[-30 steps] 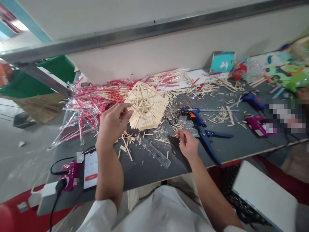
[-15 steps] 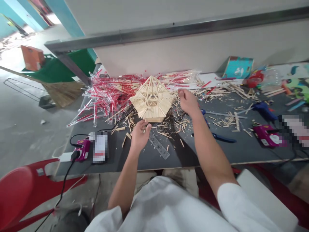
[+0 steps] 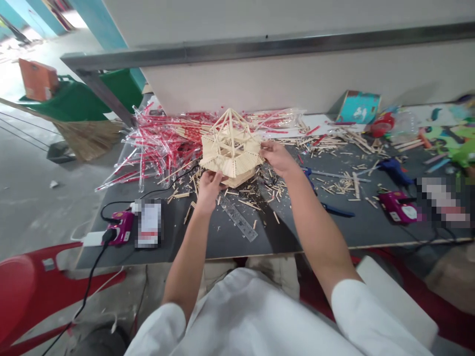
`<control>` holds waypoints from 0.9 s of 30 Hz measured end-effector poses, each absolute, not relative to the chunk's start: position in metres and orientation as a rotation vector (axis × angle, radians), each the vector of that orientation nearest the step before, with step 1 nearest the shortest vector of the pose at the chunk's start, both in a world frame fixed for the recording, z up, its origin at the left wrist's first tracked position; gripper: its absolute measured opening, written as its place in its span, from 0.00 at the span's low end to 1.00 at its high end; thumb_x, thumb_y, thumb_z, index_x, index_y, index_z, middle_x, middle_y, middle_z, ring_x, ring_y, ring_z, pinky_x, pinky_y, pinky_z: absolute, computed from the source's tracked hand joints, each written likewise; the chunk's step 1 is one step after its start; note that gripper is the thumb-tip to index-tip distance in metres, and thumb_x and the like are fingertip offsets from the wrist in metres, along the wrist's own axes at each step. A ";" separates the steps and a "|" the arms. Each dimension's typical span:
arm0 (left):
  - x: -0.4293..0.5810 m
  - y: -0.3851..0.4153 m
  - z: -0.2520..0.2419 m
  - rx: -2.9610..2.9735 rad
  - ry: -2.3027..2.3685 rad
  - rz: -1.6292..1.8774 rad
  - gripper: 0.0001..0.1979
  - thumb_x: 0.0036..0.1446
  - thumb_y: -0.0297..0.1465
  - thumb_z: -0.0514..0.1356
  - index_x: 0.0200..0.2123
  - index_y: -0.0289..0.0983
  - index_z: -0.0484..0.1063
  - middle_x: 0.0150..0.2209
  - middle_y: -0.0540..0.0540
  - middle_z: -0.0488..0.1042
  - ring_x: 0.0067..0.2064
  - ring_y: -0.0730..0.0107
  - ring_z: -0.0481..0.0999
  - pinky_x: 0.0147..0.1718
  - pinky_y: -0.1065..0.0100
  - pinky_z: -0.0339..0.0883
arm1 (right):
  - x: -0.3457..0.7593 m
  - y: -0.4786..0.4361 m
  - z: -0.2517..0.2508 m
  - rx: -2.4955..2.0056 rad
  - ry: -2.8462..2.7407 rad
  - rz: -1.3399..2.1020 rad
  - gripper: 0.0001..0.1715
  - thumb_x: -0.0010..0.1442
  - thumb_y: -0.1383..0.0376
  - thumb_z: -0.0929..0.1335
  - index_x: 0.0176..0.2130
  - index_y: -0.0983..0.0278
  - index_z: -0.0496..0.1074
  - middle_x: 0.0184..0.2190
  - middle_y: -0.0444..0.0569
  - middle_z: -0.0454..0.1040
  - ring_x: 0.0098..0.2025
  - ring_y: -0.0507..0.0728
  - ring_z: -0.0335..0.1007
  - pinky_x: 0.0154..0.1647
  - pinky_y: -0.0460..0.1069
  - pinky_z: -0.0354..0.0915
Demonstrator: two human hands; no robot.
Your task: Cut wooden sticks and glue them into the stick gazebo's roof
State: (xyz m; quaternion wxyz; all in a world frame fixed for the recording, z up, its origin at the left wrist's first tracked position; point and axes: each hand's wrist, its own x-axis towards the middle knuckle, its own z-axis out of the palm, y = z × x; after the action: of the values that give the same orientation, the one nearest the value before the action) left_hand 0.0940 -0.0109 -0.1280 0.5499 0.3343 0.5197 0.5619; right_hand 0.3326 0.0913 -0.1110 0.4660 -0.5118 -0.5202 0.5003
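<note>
A pavilion-like model made of pale wooden sticks [image 3: 233, 148] stands at the middle of the dark table, its open frame peak pointing up and its slatted roof panels spreading below. My left hand [image 3: 210, 190] grips its lower front-left edge, thumb and fingers closed on it. On the other side, my right hand [image 3: 277, 155] pinches the right corner of the roof. The fingertips of both hands are partly hidden by the model. Just in front of it lies a clear ruler [image 3: 239, 220], close to my left wrist.
Red-and-clear plastic wrappers [image 3: 159, 143] heap at the back left. Cut sticks [image 3: 345, 184] litter the right side. A blue glue gun [image 3: 395, 170], purple power strips [image 3: 122, 227], a blurred phone [image 3: 149, 225] and cables lie around. A red chair [image 3: 22, 291] stands at left.
Both hands have closed in on the stick model and taken hold of its sides. The model has turned, now showing a corner toward me. The view has shifted slightly.
</note>
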 end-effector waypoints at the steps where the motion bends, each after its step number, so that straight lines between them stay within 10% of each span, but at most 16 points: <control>1: 0.089 -0.005 -0.127 0.805 1.233 1.334 0.17 0.59 0.40 0.68 0.41 0.37 0.67 0.39 0.47 0.74 0.38 0.70 0.81 0.31 0.72 0.76 | 0.330 0.086 -0.113 -1.252 -1.261 1.236 0.19 0.53 0.63 0.77 0.44 0.66 0.75 0.29 0.46 0.76 0.34 0.56 0.73 0.44 0.55 0.72; 14: 0.056 0.031 -0.127 1.057 1.261 1.239 0.12 0.61 0.39 0.65 0.38 0.36 0.74 0.34 0.47 0.73 0.33 0.73 0.74 0.32 0.71 0.74 | 0.304 0.045 -0.133 -1.252 -1.203 1.112 0.36 0.53 0.44 0.76 0.51 0.63 0.73 0.40 0.51 0.80 0.39 0.58 0.77 0.46 0.56 0.76; 20: 0.031 -0.008 -0.130 1.200 1.467 1.239 0.17 0.62 0.39 0.65 0.51 0.38 0.75 0.49 0.41 0.79 0.41 0.67 0.79 0.38 0.69 0.72 | 0.333 0.010 -0.128 -1.384 -1.335 0.809 0.23 0.57 0.52 0.75 0.47 0.64 0.77 0.35 0.50 0.81 0.36 0.58 0.78 0.44 0.56 0.75; 27: 0.008 -0.108 -0.136 1.690 2.072 0.779 0.12 0.69 0.37 0.56 0.44 0.39 0.78 0.39 0.43 0.82 0.40 0.61 0.81 0.43 0.65 0.68 | 0.346 -0.074 -0.155 -1.397 -1.641 0.853 0.10 0.65 0.58 0.71 0.42 0.61 0.80 0.35 0.48 0.84 0.35 0.59 0.82 0.39 0.54 0.76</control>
State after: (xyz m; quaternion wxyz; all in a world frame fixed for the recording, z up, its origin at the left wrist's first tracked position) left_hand 0.0077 -0.1077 -0.1357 0.1771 0.5973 0.7322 0.2753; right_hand 0.3459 -0.0739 -0.1546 0.4003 -0.5523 -0.6488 0.3373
